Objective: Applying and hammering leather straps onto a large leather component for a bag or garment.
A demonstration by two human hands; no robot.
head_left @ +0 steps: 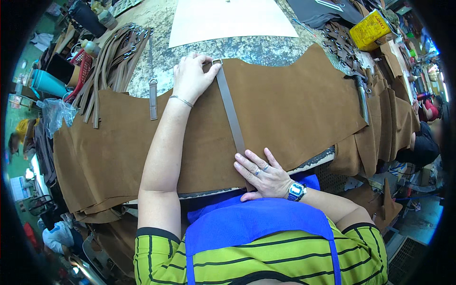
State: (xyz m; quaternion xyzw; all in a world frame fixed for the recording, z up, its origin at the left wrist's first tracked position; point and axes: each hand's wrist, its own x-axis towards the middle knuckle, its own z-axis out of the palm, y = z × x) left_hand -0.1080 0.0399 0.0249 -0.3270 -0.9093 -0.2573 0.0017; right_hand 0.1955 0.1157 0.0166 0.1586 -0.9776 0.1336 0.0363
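Note:
A large brown suede-like leather piece [294, 99] lies across the worktable. Down its middle runs a narrow grey-brown strap [230, 107] with a metal ring [217, 61] at its far end. My left hand [194, 76] pinches the strap's far end beside the ring, at the leather's far edge. My right hand [261, 172] lies flat, fingers spread, on the near end of the strap and hides part of it. To the left, a short strap tab [153, 99] with a ring rests on the leather.
A hammer-like metal tool [362, 97] lies on the leather's right side. Bundled straps [111, 61] are at far left, a white sheet [230, 21] at the back. A yellow can [371, 31] stands at far right, near ringed leather pieces [339, 45].

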